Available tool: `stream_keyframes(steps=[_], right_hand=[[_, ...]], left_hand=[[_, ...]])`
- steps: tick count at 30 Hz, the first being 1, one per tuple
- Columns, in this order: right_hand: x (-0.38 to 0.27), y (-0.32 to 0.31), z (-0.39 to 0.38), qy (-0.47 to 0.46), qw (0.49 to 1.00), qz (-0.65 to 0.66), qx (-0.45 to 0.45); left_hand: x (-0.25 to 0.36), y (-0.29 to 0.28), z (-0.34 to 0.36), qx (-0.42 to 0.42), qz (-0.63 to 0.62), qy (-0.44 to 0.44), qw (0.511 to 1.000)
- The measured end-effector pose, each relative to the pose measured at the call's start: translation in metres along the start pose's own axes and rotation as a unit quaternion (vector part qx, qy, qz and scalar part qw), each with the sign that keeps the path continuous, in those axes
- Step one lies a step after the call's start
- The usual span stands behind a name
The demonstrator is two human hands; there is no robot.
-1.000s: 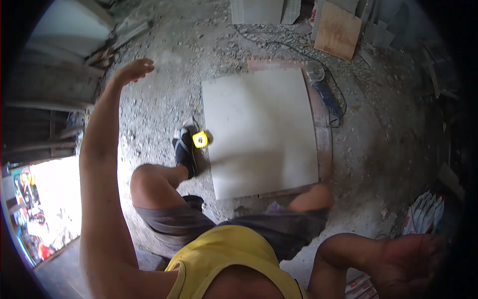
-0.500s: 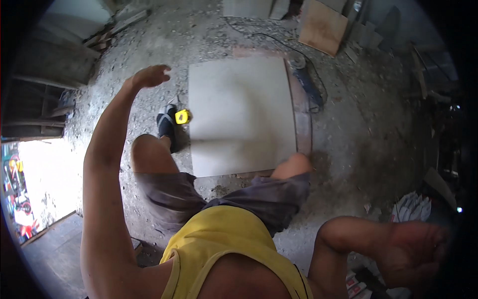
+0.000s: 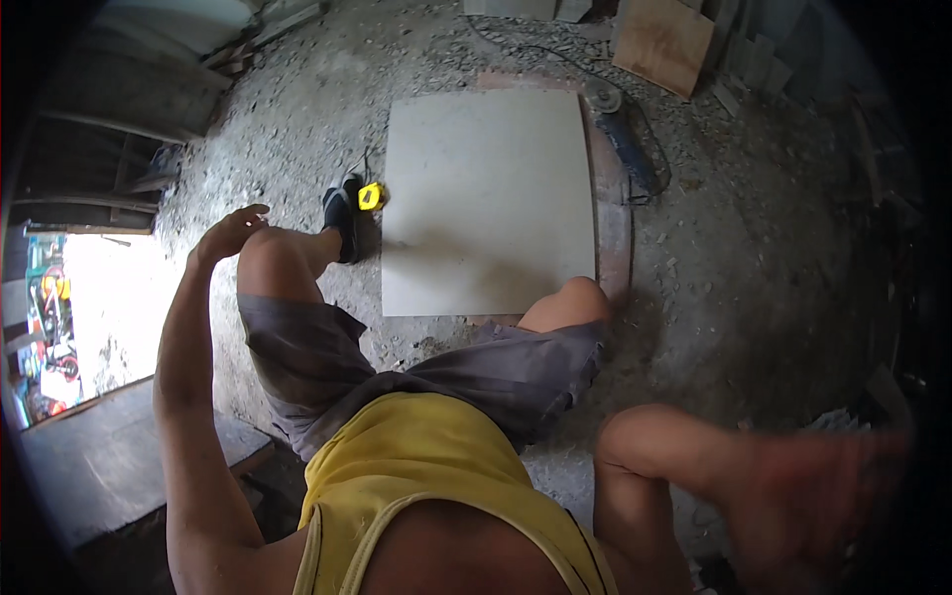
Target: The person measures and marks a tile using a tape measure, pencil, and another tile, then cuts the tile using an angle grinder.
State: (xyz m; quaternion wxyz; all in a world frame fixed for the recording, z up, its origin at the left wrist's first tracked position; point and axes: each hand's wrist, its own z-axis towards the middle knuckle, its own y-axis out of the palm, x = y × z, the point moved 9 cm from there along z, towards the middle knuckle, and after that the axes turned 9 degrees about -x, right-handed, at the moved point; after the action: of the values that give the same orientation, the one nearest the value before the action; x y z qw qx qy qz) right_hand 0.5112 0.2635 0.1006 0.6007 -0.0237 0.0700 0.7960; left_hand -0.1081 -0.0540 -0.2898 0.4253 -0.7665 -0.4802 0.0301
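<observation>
My left hand (image 3: 233, 234) is beside my left knee, its fingers stretched forward and nothing in them. My right hand (image 3: 808, 491) is raised at the lower right, so dark and smeared by motion that its fingers cannot be made out. Between my legs a large pale rectangular panel (image 3: 486, 178) lies flat on a brownish board (image 3: 610, 233), part of which shows along its right and far edges. A yellow tape measure (image 3: 371, 196) sits by the panel's left edge, next to my foot. At the right edge lies an angle grinder (image 3: 623, 149) with a dark body and a disc.
Rubble and dust cover the concrete floor (image 3: 297, 109). A wooden board (image 3: 662, 46) and other sheet pieces lean at the far right. The grinder's cord (image 3: 535, 47) curves behind the panel. To the left are a bright doorway (image 3: 114, 307) and a grey slab (image 3: 129, 461).
My left hand has come back and left, from over the floor to beside my knee. My right hand stays at the lower right, more blurred. The whole view has shifted slightly.
</observation>
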Motion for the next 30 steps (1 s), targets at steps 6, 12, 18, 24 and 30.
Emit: stream_keyframes(steps=[6,12,18,24,30], right_hand=[[0.187,-0.015,-0.19,0.528,0.849,-0.02,0.018],[0.08,0.007,-0.109,0.336,0.806,0.483,0.067],[-0.028,0.092,-0.069,0.491,0.569,0.478,-0.455],[0.015,0.075,-0.201,0.714,0.561,0.273,-0.319],[0.127,0.106,-0.486,0.692,0.399,-0.004,-0.602]], left_hand=[[-0.019,0.006,0.014,0.012,-0.025,-0.012,1.0],[0.033,0.088,0.09,-0.085,0.015,0.051,0.995],[0.036,0.098,0.104,-0.134,-0.058,0.014,0.989],[0.042,0.091,0.111,-0.105,-0.04,0.033,0.993],[0.026,0.092,0.097,-0.09,-0.101,0.025,0.991]])
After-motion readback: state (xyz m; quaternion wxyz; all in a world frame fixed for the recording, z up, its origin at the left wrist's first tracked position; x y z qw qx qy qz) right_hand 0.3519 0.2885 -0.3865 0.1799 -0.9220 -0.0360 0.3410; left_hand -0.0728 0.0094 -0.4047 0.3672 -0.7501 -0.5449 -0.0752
